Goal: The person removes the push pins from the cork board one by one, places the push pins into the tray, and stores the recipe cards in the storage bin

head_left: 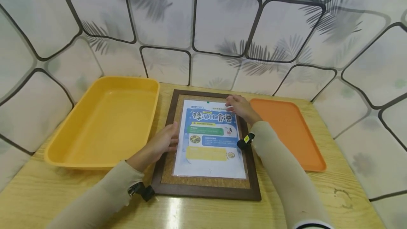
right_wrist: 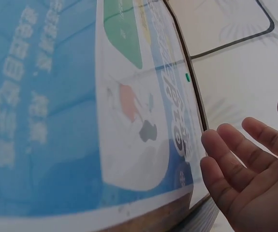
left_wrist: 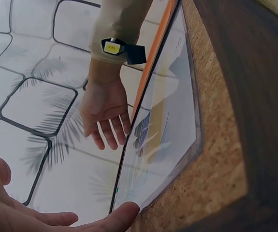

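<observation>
A cork board (head_left: 219,183) with a dark brown wooden frame (head_left: 206,192) lies on the table. On its cork is a printed sheet (head_left: 210,167) in a clear glossy cover, with a blue, green and yellow layout and large Chinese lettering. A small green pin (head_left: 208,102) shows at the sheet's top edge. My left hand (head_left: 163,140) is at the sheet's left edge, fingers loosely extended. At the upper right corner my right hand (head_left: 241,108) hovers beside the sheet, palm turned inward and fingers slightly bent. Nothing shows between the fingers of either hand.
A deep yellow tray (head_left: 105,167) stands to the left of the board. To the right lies a flat orange tray (head_left: 292,133), partly behind the right forearm. A patterned wall (head_left: 219,20) rises behind the wooden table (head_left: 343,193). Both wrists carry dark straps.
</observation>
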Demonstrator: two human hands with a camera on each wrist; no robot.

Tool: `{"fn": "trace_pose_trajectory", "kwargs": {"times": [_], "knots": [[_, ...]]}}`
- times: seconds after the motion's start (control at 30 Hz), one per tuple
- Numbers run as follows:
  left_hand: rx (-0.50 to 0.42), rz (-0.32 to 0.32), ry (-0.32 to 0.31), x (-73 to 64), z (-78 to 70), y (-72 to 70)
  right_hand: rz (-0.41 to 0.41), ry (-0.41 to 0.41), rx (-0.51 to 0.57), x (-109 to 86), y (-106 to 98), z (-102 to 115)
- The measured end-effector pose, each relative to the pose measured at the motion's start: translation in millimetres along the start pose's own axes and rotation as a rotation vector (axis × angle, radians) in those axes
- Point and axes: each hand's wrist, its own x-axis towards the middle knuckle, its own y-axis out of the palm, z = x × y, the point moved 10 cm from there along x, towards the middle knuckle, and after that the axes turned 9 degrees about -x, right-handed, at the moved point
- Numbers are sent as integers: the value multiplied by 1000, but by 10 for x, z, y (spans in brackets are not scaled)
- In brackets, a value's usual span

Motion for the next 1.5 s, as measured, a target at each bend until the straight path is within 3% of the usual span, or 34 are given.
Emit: {"fn": "trace_pose_trajectory", "kwargs": {"times": [0.3, 0.47, 0.8, 1.0, 1.23, 1.5], "knots": [[18, -17, 5, -30, -5, 2, -33, 7, -103, 89, 48, 25], [50, -23, 13, -45, -33, -9, -56, -1, -220, 146, 64, 19], [5, -49, 4, -42, -38, -2, -54, -62, -351, 256, 169, 81], [-12, -112, -13, 13, 14, -49, -59, -60, -401, 312, 225, 88], [0, -180, -32, 55, 63, -108, -68, -117, -442, 379, 298, 166], [-108, -257, -10, 42, 98, -168, -61, -176, -604, 446, 388, 277]]}}
